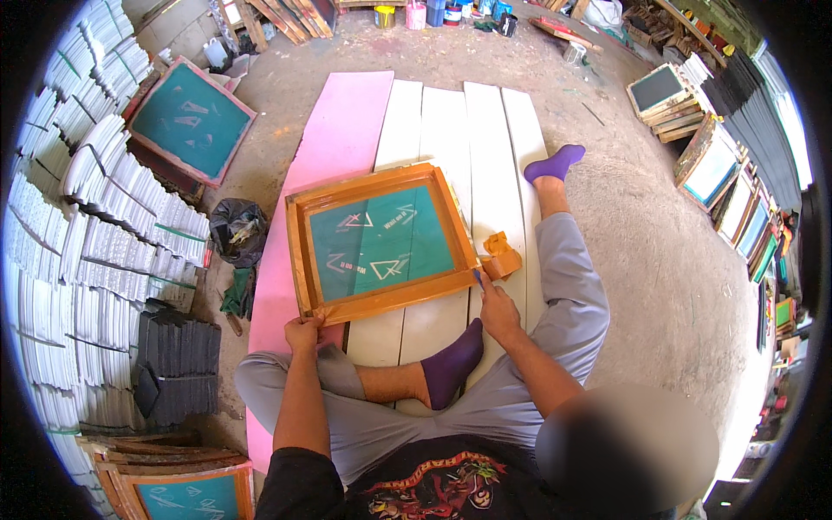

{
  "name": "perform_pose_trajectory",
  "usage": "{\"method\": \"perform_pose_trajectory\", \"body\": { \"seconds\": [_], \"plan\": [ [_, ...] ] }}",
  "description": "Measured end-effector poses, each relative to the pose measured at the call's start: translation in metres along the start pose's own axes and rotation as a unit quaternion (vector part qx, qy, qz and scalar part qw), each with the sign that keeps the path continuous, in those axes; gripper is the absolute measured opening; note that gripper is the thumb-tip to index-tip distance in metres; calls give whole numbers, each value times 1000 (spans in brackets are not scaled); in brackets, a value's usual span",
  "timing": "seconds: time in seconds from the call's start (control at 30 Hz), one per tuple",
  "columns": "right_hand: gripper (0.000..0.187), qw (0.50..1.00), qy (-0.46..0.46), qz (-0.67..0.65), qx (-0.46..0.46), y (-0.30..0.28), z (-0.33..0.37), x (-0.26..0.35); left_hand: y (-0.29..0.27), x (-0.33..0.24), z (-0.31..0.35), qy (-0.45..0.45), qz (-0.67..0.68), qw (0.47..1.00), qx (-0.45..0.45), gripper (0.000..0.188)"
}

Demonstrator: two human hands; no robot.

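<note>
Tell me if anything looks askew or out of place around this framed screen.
Two things. The framed screen lies at an angle across the pink board and white boards, not square with them. Beside its right edge, a crumpled orange-brown clump, possibly tape, sits looking untidy. I see no clear damage.

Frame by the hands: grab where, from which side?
Likely mid left rail, from the left: a straight wooden bar, clear of the left hand at the near corner. The right side has a brown block by it; the green panel looks too thin to hold.
</note>
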State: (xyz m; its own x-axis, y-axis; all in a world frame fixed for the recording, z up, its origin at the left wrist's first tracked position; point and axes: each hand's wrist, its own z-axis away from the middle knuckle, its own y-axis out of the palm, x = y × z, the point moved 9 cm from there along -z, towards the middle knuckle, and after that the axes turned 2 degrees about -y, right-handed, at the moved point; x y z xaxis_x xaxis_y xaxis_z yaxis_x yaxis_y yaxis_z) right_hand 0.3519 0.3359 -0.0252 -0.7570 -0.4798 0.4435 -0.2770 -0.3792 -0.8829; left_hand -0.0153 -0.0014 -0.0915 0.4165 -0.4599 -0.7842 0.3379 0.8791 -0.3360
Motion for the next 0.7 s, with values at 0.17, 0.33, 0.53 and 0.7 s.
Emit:
{"method": "perform_pose_trajectory", "body": {
  "seconds": [0.17, 0.33, 0.53, 0.7],
  "plan": [
    [58, 1000, 3, 2, 12, 9, -1, -9, 3, -2, 2, 0, 3, 1000, 9, 20],
    [62, 1000, 3, 17, 26, 15, -2, -9, 3, 3, -2, 0, 21, 1000, 20, 19],
    [68, 999, 9, 28, 41, 15, -2, -7, 4, 9, -5, -20, 38, 999, 19, 19],
    [61, 999, 22, 29, 25, 13, 1, -4, 5, 8, -4, -21, 37, 999, 13, 20]
  ]
}}
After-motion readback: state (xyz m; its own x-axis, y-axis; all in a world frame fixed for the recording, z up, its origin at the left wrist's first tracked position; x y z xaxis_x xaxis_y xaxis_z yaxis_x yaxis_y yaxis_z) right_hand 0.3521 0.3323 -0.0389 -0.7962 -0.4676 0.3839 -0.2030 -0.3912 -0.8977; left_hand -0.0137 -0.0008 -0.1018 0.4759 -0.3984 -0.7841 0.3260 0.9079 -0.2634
